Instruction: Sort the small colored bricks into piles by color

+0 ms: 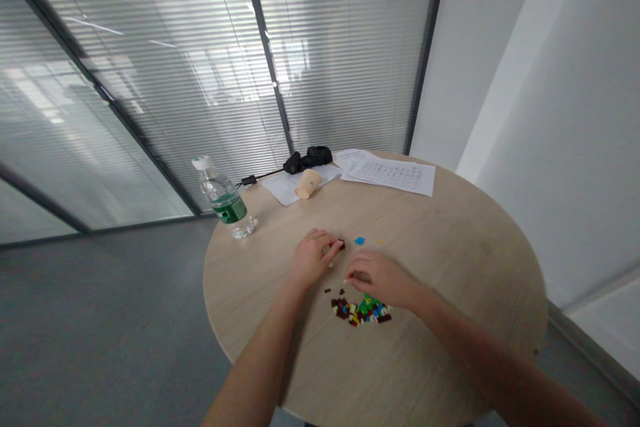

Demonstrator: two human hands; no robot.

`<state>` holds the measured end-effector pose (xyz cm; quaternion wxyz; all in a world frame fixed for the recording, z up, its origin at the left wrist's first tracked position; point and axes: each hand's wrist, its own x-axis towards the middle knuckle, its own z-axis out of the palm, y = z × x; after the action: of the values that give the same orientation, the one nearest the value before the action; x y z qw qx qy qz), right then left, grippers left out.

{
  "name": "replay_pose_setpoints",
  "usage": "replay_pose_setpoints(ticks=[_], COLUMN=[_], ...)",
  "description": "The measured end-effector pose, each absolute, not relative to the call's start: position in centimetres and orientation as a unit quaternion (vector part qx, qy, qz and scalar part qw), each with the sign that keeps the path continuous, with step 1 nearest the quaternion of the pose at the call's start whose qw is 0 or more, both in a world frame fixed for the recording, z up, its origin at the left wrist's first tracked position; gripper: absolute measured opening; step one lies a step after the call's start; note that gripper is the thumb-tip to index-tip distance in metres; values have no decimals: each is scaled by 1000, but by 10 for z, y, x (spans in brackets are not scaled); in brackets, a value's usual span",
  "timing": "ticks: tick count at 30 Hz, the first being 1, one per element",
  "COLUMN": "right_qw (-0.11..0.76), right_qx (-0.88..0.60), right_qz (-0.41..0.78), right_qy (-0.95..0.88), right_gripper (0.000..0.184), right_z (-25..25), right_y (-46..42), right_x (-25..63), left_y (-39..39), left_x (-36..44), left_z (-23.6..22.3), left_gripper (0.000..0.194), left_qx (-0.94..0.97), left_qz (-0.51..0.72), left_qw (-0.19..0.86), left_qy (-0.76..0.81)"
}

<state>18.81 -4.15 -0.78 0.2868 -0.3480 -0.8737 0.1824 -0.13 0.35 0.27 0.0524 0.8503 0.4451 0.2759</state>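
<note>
A person's bare hands work over small toy bricks at a round wooden tabletop [480, 267] in a room with blinds [345, 47] behind glass. Seen from where I stand, the left hand [311, 259], near the center of the frame, has thumb and forefinger brought together on a dark brown piece [342, 244]. The right hand [381, 276], just to its right and slightly lower, is curled, its fingertips pinched on a tiny pale piece [345, 281]. In the lower center, partly beneath the right hand, lies a loose brick pile [356, 313] of brown, green, yellow, red, blue and white, with two brown bits [327, 291] apart from it toward the left. Above the right hand sit a blue piece [359, 240] and, farther right, a small yellow piece [380, 241]. A clear water bottle [231, 208] with a green label stands at the tabletop's left edge. Toward the far edge, a paper cup [308, 183] lies on its side on white paper [284, 188], beside a black bundle [316, 157], while printed sheets [395, 175] overlap to the right of the cup
</note>
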Motion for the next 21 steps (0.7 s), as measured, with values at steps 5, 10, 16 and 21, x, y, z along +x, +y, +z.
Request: replay_pose_setpoints(ticks=[5, 10, 16, 21], right_qw=[297, 261, 272, 268], right_qx=[-478, -502, -511, -503], right_qz=[163, 152, 165, 161], right_qy=[-810, -811, -799, -806], right_gripper=[10, 10, 9, 9], right_z=[-9, -14, -12, -10], right_y=[-30, -27, -29, -30], right_x=[204, 203, 198, 198], left_y=[4, 3, 1, 1], left_x=[-2, -1, 0, 0], left_z=[2, -1, 1, 1], left_gripper=[22, 12, 9, 9], left_qx=[857, 872, 891, 902], left_qz=[267, 249, 220, 190], left_qw=[64, 81, 97, 89], left_qy=[436, 413, 386, 376])
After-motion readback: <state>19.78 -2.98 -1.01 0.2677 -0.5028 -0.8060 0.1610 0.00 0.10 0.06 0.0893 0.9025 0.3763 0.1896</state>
